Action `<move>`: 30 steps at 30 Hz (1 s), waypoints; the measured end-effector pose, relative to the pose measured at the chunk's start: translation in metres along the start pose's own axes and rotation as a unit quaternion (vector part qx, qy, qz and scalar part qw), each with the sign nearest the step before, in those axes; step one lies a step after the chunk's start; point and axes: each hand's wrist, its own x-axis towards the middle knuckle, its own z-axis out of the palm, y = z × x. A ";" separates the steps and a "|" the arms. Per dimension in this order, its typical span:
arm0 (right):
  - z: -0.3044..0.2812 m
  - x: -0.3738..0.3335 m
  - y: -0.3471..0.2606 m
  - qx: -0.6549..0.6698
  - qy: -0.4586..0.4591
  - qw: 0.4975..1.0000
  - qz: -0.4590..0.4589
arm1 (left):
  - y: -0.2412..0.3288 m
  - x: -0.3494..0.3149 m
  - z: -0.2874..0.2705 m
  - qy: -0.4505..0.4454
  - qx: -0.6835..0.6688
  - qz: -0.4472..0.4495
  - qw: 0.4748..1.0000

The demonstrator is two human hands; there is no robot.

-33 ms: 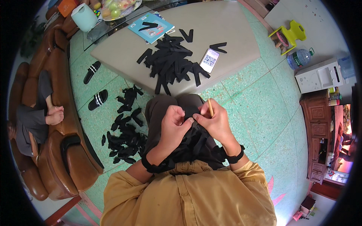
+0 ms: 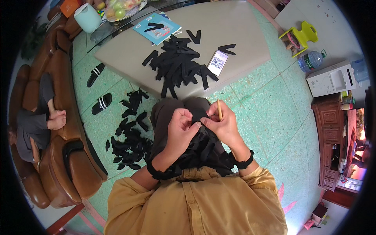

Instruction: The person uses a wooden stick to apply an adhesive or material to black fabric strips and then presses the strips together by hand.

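Note:
Over my lap, my left hand [image 2: 183,127] is closed, thumb and fingers pinching the edge of a black fabric piece [image 2: 199,114]. My right hand [image 2: 222,124] grips the other side of that piece, thumb tip close to the left thumb. A slim tan stick [image 2: 219,110], perhaps wooden, is tucked in the right hand and sticks up past its fingers. More black fabric pieces [image 2: 201,145] lie on my lap below the hands. In front of my knees a large heap of black fabric strips [image 2: 176,64] rests on the beige padded surface [image 2: 235,23].
Beside the heap lie a phone [image 2: 217,62] and a blue book [image 2: 158,29]. Small black pieces [image 2: 131,145] are piled on the green floor at my left, near two slippers [image 2: 102,103]. Another person's feet [image 2: 57,119] rest on the brown sofa [image 2: 64,168].
The tan stick stands slightly more upright, and a little more of the black fabric piece shows between my hands.

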 end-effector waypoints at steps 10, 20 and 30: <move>-0.019 0.015 0.005 0.274 -0.155 0.925 0.213 | 0.000 0.005 -0.009 -0.048 -0.011 -0.027 0.998; -0.014 0.010 0.007 0.225 -0.124 0.960 0.108 | 0.017 0.014 -0.018 -0.183 -0.136 -0.251 0.941; -0.005 -0.002 0.014 0.021 -0.135 0.990 0.015 | 0.018 0.012 -0.023 -0.228 -0.147 -0.298 0.915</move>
